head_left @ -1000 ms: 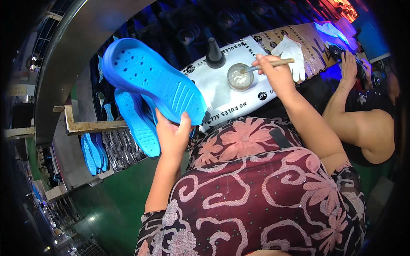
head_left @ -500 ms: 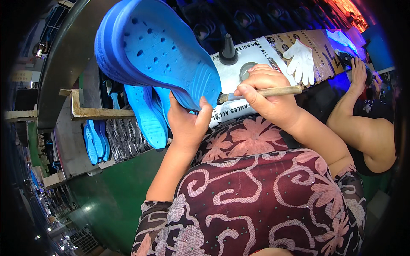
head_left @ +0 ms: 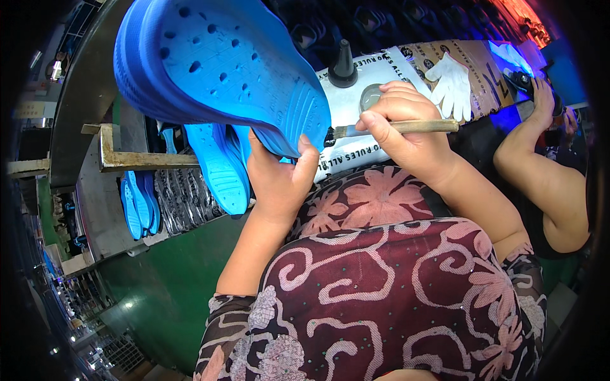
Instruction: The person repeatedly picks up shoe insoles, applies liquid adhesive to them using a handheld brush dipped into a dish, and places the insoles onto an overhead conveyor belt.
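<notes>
White glove [head_left: 452, 87] and green floor [head_left: 168, 289]

The sole [head_left: 251, 73] is left of the brush [head_left: 422, 126]; beyond the brush stands a jar [head_left: 368, 97], with a cone [head_left: 343, 67] behind (a glove [head_left: 452, 86] lies to its right).

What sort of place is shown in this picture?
Probably a shoe workshop: the left hand holds a blue sole, the right hand holds a brush, and other blue soles are nearby.

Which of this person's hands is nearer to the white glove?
Right. The right hand, holding a brush, is left of and below the white glove; the left hand, gripping a blue shoe sole, is farther left and lower in the picture.
</notes>
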`<act>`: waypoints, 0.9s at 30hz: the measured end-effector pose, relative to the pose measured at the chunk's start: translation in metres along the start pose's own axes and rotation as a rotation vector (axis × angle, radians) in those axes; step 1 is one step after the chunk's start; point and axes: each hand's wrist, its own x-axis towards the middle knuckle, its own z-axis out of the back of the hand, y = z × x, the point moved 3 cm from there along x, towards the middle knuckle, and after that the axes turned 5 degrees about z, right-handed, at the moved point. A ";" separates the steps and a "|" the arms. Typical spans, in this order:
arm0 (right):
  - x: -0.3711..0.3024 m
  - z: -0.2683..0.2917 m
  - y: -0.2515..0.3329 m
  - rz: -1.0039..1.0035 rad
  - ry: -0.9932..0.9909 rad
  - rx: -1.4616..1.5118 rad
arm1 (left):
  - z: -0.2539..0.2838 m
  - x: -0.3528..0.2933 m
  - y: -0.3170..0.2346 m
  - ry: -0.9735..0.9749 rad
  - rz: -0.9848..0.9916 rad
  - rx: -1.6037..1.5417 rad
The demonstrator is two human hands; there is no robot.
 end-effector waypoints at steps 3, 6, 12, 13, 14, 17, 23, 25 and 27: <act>0.003 -0.006 0.001 0.041 0.041 0.014 | -0.001 0.000 -0.002 0.007 0.004 -0.036; 0.002 -0.007 -0.001 0.066 0.086 -0.040 | -0.001 -0.001 -0.002 0.007 -0.039 -0.010; 0.002 0.004 0.004 0.087 0.093 -0.123 | 0.001 -0.005 0.002 -0.006 -0.110 0.049; 0.002 0.003 0.005 0.089 0.084 -0.082 | 0.000 -0.005 0.002 -0.004 -0.109 0.050; 0.002 0.002 0.005 0.092 0.074 -0.042 | 0.000 -0.006 0.002 0.004 -0.121 0.067; -0.004 -0.006 0.007 0.117 0.099 -0.074 | -0.003 -0.004 -0.004 0.018 -0.161 0.085; -0.005 -0.002 0.001 0.056 0.035 0.027 | -0.004 -0.006 -0.004 -0.029 -0.255 0.076; -0.003 -0.004 0.002 0.084 0.033 0.031 | -0.004 -0.005 -0.005 -0.040 -0.267 0.073; -0.002 -0.008 0.004 0.111 0.031 0.037 | -0.005 -0.005 -0.006 -0.027 -0.252 0.095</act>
